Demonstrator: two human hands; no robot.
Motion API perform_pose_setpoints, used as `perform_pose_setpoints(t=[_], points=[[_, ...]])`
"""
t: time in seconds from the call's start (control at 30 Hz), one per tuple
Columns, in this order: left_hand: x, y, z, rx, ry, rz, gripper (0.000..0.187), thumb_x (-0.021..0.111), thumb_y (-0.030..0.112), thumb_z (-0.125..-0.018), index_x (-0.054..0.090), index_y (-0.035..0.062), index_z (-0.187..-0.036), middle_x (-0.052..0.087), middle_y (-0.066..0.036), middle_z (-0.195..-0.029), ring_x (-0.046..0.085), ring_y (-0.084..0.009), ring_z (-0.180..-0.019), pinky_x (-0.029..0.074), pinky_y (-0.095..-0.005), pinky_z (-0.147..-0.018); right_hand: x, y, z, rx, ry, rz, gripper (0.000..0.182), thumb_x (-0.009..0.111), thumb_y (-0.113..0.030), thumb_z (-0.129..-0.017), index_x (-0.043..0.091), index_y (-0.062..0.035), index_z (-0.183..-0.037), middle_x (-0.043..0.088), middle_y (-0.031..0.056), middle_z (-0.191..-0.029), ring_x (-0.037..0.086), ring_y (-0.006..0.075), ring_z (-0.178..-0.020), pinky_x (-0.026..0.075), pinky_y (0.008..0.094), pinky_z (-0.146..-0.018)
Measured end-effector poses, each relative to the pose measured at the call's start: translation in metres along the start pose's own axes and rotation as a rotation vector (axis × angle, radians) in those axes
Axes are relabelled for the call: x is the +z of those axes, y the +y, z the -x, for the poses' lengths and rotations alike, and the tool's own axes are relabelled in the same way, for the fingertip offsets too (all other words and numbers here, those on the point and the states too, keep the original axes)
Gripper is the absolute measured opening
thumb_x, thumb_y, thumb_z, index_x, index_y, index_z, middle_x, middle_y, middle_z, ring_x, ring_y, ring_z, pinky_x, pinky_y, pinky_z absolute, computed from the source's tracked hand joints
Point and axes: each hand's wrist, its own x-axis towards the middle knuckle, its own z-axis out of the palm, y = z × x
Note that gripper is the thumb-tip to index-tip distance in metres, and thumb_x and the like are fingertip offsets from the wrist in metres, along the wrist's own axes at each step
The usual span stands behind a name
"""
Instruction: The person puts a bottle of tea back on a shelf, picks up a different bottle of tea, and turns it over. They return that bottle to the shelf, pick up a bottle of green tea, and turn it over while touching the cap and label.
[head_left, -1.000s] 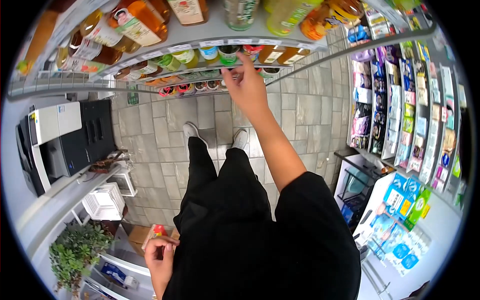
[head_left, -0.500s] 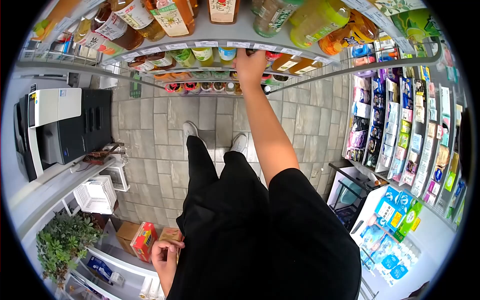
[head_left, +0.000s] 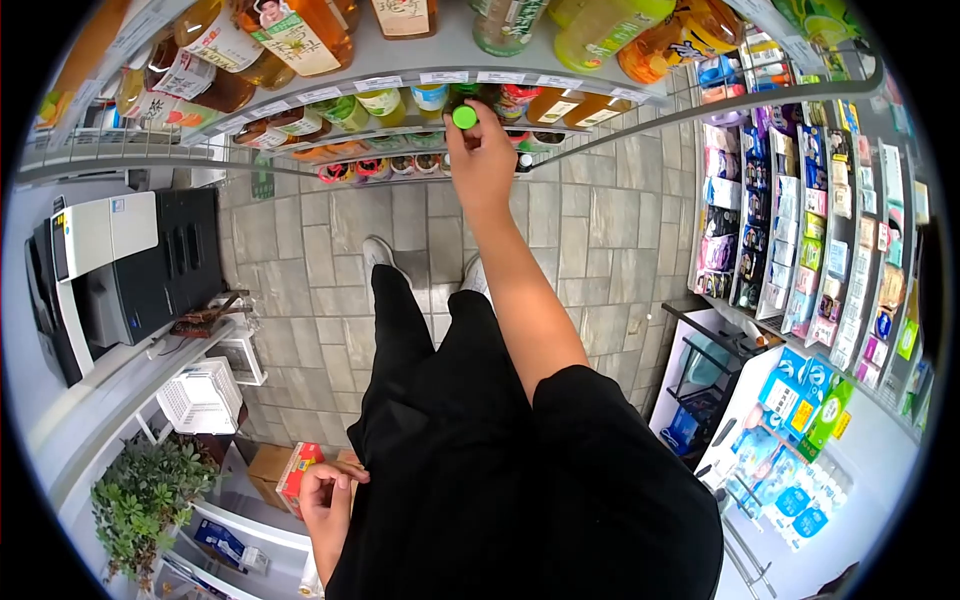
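At the shelf's front, my right hand (head_left: 481, 165) has its fingers closed round the neck of a bottle with a green cap (head_left: 464, 117); the bottle's lower part is hard to see behind the cap and hand. It sits between a blue-labelled bottle (head_left: 429, 97) and a red-and-green packed bottle (head_left: 516, 97) on the second shelf. Low at the left, beside the black trousers, my left hand (head_left: 328, 500) has its fingers curled together; whether anything small is between them cannot be made out.
The upper shelf edge (head_left: 440, 78) with price tags hangs above the hand, and a metal rail (head_left: 640, 120) crosses at the right. A printer (head_left: 150, 260), white basket (head_left: 200, 395) and plant (head_left: 150, 500) stand left. Packed racks (head_left: 800, 240) stand right.
My right hand has drawn back a little from the shelf, and the green cap now shows in its fingers. The shelf view has shifted slightly left and up. My left hand has barely moved.
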Motion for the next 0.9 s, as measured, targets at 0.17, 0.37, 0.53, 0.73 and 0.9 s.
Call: perform_pose_setpoints(t=[0.17,0.37,0.53,0.73,0.9], points=[[0.009,0.007,-0.002,0.002,-0.006,-0.001,0.005,0.057,0.001,-0.103,0.053,0.0036,-0.101,0.069,-0.015,-0.095,0.067,-0.0213,-0.092,0.052,-0.0347,-0.091,-0.001,0.007,-0.020,-0.046,0.006,-0.014,0.037,0.079,-0.014,-0.089,0.068,-0.0023,-0.122,0.070,0.0127,-0.082,0.065,0.0227,-0.064,0.053,0.0339,-0.063],[0.012,0.004,-0.001,0.018,-0.031,-0.034,0.006,0.057,0.003,-0.104,0.052,0.0035,-0.100,0.069,-0.015,-0.095,0.066,-0.0201,-0.089,0.052,-0.0311,-0.087,-0.070,-0.027,0.025,-0.054,0.005,-0.018,0.033,0.081,-0.015,-0.089,0.070,-0.0034,-0.118,0.070,0.0085,-0.083,0.061,0.0160,-0.062,0.051,0.0294,-0.061],[0.014,0.002,-0.030,0.009,-0.090,-0.094,0.005,0.059,0.005,-0.104,0.055,0.0033,-0.102,0.069,-0.013,-0.098,0.067,-0.0197,-0.097,0.052,-0.0338,-0.093,-0.148,-0.047,0.113,-0.173,-0.243,0.168,0.039,0.085,-0.004,-0.082,0.071,-0.0035,-0.118,0.066,0.0068,-0.080,0.060,0.0128,-0.061,0.050,0.0272,-0.058],[0.100,0.001,-0.167,0.286,-0.487,-0.451,0.029,0.049,0.022,-0.111,0.066,-0.0010,-0.118,0.070,-0.008,-0.110,0.063,-0.0186,-0.112,0.046,-0.0328,-0.104,-0.190,-0.076,0.166,0.030,-0.602,0.026,0.039,0.086,-0.008,-0.082,0.071,-0.0082,-0.118,0.062,0.0042,-0.074,0.056,0.0127,-0.058,0.047,0.0279,-0.055],[0.176,0.023,-0.222,0.159,-0.788,-0.505,0.048,0.047,0.042,-0.110,0.070,-0.0002,-0.110,0.071,-0.009,-0.107,0.064,-0.0175,-0.110,0.047,-0.0319,-0.102,-0.217,-0.116,0.150,-0.038,-0.869,-0.091,0.043,0.093,-0.013,-0.073,0.077,-0.0118,-0.112,0.064,-0.0029,-0.069,0.061,0.0100,-0.059,0.048,0.0237,-0.056]])
